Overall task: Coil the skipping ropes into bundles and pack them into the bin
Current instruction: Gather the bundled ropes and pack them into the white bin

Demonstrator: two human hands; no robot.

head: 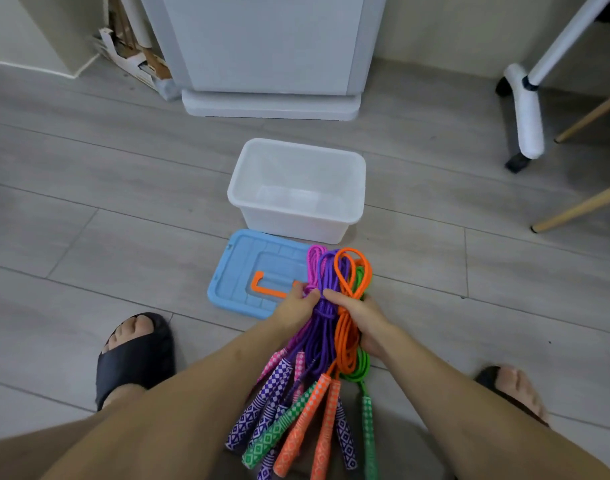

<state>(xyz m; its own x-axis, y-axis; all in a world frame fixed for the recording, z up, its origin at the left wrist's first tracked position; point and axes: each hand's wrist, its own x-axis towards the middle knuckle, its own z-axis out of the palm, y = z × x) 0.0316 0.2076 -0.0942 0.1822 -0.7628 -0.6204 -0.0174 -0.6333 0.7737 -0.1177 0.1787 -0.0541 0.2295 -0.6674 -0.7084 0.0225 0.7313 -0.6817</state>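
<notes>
both forearms reach forward and down from the bottom of the view, meeting over the floor. the left hand curls its fingers around the pink and purple side of a bunch of skipping ropes, and the right hand wraps around the orange and green side, thumb on top, so the two hands clamp the one bunch between them. the cords are thin, braided and glossy; their looped ends, pink, purple, orange and green, stand up past the fingers, while the rest hangs down toward the person. the handles fan out below the wrists, slim cylinders printed with checks and diamonds in purple, pink, green and orange on white. just beyond the loops lies a pale blue lid, flat on the floor, moulded with ribbed rectangles and carrying an orange handle. touching its far edge stands the bin, a white, translucent plastic box with rounded corners and a rolled rim, open and upright. the floor is grey wood-look planks. a black slide sandal shows on the left foot.
</notes>
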